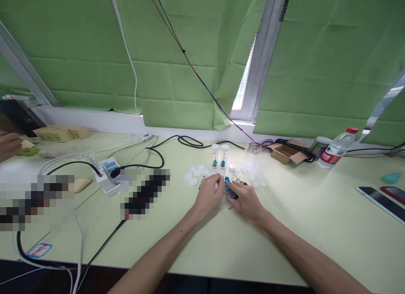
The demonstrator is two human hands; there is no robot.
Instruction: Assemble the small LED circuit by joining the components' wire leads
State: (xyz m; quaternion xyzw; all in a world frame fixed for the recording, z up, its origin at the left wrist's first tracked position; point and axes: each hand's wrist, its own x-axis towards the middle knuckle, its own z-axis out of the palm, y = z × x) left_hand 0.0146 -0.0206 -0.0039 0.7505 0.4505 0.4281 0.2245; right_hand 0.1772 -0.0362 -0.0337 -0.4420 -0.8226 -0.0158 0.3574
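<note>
At the table [316, 226] centre, my left hand [209, 195] and right hand [245, 200] pinch 1 small blue piece [228, 188] between them, beside 2 capped tubes [219, 157]; seating it demands fine alignment.

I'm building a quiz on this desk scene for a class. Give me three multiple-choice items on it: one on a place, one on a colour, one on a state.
1. Where is the water bottle?
A. far right, by the window
B. left edge
C. between the hands

2. What colour is the small object between the left hand and right hand?
A. red
B. blue
C. yellow

3. How do the two clear tubes stand?
A. lying flat
B. upright, capped
C. stacked

Answers:
1 A, it stands far right beside the cardboard box.
2 B, blue shows at the fingertips.
3 B, both stand upright with white caps on.
</note>
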